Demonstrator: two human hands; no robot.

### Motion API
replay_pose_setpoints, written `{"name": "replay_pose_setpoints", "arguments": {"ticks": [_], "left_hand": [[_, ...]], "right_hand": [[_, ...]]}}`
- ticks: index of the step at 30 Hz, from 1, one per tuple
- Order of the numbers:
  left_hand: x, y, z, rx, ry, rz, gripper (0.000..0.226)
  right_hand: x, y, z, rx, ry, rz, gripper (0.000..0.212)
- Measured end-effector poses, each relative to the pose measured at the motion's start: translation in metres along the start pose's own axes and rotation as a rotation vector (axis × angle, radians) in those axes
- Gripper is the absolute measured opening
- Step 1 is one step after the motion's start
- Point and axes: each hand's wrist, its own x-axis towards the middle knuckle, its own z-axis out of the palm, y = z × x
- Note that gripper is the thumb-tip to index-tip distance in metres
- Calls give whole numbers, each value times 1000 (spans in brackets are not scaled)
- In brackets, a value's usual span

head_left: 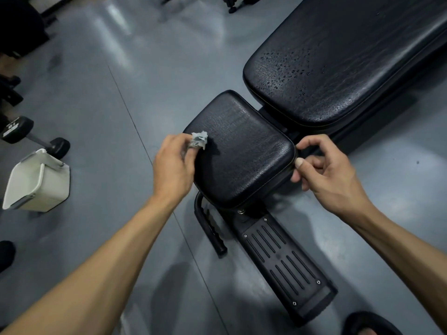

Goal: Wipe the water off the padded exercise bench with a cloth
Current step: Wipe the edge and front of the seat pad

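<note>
The black padded bench has a small seat pad (239, 151) near me and a long back pad (338, 68) beyond it at the upper right. Water droplets (290, 73) bead on the near end of the back pad. The seat pad shows no clear drops. My left hand (173, 165) grips a small bunched grey cloth (199, 140) at the seat pad's left edge. My right hand (324, 172) pinches the seat pad's right corner between thumb and fingers.
A white plastic bin (38, 182) stands on the grey floor at the left, with dumbbells (36, 139) behind it. The bench's ribbed foot plate (283, 262) and a black handle (210, 230) reach toward me. A dark shoe (370, 325) shows at the bottom right.
</note>
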Motion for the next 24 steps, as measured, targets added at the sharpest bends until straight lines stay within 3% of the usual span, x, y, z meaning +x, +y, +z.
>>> {"name": "replay_pose_setpoints", "arguments": {"ticks": [6,12,19,24], "left_hand": [[-56,56,2,-76,-185,446,16],[5,71,26,-61,-8,232,11],[-64,56,6,-30,-252,670,16],[-47,34,-5,3,-194,598,20]], "right_hand": [[3,1,1,48,3,33,22],[1,2,1,31,5,34,19],[1,1,0,64,12,33,19],[-1,2,2,55,38,30,19]]}}
